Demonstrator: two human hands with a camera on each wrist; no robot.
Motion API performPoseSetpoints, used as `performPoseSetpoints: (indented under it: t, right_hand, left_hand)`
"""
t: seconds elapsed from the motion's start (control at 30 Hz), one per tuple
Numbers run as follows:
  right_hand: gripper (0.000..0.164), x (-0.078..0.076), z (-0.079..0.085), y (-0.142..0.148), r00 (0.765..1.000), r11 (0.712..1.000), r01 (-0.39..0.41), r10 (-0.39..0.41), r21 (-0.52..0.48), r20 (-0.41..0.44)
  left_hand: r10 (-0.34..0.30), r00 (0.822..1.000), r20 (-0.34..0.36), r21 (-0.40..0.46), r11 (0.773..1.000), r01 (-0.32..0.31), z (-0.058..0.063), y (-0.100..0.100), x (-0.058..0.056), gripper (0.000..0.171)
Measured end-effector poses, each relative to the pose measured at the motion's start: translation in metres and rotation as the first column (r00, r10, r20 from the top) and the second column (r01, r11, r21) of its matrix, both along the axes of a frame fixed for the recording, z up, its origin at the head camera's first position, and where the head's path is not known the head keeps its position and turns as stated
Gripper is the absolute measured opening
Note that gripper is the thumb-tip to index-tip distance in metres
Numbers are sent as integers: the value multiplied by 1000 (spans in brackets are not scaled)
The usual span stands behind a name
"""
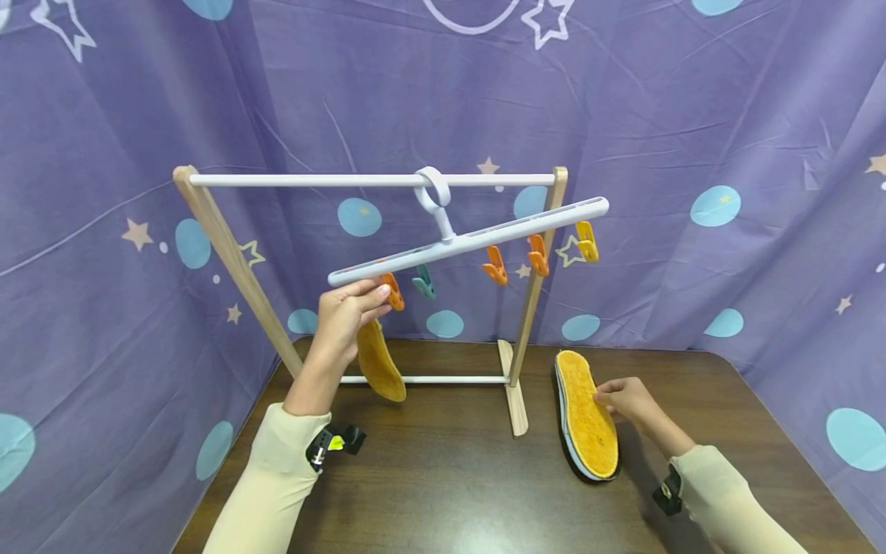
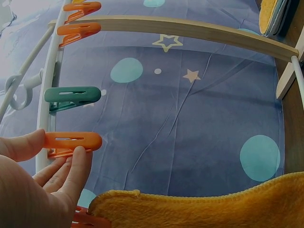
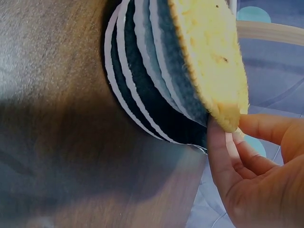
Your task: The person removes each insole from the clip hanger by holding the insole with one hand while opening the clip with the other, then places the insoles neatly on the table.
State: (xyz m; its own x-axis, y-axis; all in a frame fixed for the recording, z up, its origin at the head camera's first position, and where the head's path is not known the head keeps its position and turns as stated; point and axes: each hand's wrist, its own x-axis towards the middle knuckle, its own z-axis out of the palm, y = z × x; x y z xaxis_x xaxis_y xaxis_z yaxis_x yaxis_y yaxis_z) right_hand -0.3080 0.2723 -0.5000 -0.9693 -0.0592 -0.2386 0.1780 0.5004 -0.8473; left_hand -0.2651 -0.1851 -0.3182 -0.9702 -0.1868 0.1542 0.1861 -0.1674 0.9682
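Note:
My left hand [image 1: 344,317] pinches an orange clothespin [image 2: 73,141] near the left end of a white hanger [image 1: 484,240], thumb on one side and fingertips on the other. That end of the hanger tilts lower than the right. Below the hand hangs a yellow fuzzy insole [image 1: 379,365], with a red-orange clothespin [image 2: 90,218] at its top edge in the left wrist view. At the right, my right hand [image 1: 633,402] pinches the edge of the top yellow insole [image 1: 584,408]. Beneath it lie several blue and dark insoles [image 3: 142,71] with pale edges, stacked on the table.
The hanger hooks over the white bar [image 1: 311,181] of a wooden rack [image 1: 238,269]. A teal clothespin [image 1: 424,282], two more orange ones and a yellow clothespin [image 1: 587,241] hang along it. The rack's foot [image 1: 514,392] stands on the brown table [image 1: 443,477], before a purple curtain [image 1: 657,115].

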Motion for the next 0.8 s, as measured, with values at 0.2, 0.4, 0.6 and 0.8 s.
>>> performPoseSetpoints:
  t: [0.2,0.4,0.6,0.8]
  right_hand:
    - [27,2,-1,-3,999,999,15,-14,50,-36]
    - [22,3,-3,-7,998,995,40,-35,92,-60]
    - [17,3,-6,-8,996,991,55,-46,124,-71]
    - [15,4,-6,-9,996,988,67,-57,136,-73]
  left_hand:
    - [-5,1000,6,6,1000,5,0,0,1,42]
    - [-8,1000,4,5,1000,8,1,0,1,42]
    - [-18,1000,-4,6,1000,18,0,-1,3,41]
    - [-41,999,-24,13,999,41,-1,-2,5,41]
